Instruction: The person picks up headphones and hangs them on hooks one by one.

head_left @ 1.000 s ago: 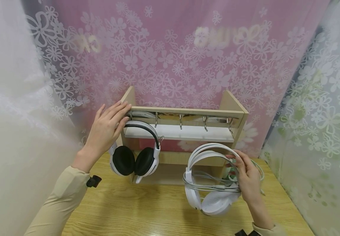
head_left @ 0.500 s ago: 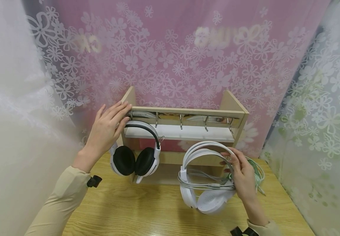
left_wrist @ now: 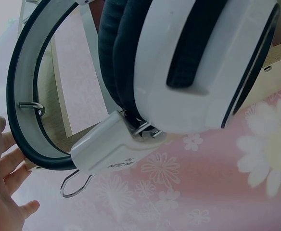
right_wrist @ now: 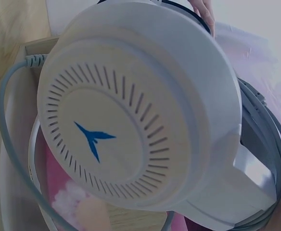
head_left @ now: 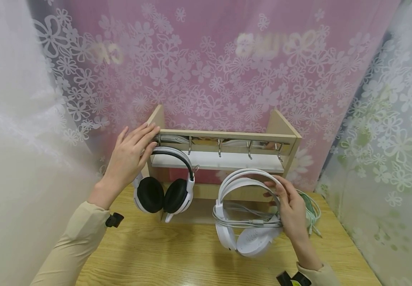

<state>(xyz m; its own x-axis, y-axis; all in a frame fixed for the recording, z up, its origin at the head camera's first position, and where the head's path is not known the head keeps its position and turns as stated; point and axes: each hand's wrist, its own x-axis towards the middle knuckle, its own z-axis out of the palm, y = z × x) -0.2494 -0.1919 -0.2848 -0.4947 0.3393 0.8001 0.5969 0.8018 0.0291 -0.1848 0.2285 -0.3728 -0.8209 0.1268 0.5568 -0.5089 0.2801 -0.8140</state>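
Note:
My left hand (head_left: 129, 153) rests with its fingers extended over the top left corner of a small wooden shelf (head_left: 206, 132). Beside its thumb, white headphones with black ear pads (head_left: 150, 194) hang from the leftmost hook (left_wrist: 32, 107), ear cups downward. My right hand (head_left: 291, 206) grips a second pair of headphones, all white (head_left: 252, 240), by the right side of the headband. A grey cable (head_left: 249, 223) is wound round these headphones. They are held upright in front of the shelf's right half. In the right wrist view, a slotted ear cup (right_wrist: 102, 134) with a blue mark covers much of the shelf.
Several metal hooks (head_left: 220, 147) line the shelf's upper rail, with a white board (head_left: 234, 159) behind and below them. A pale green cable bundle (head_left: 313, 214) lies on the wooden table (head_left: 149, 254) at the right. A pink floral curtain (head_left: 206, 71) hangs behind.
My right hand has moved left and slightly up with the white headphones, showing more of the green cable bundle. The left hand and the hanging headphones have stayed put.

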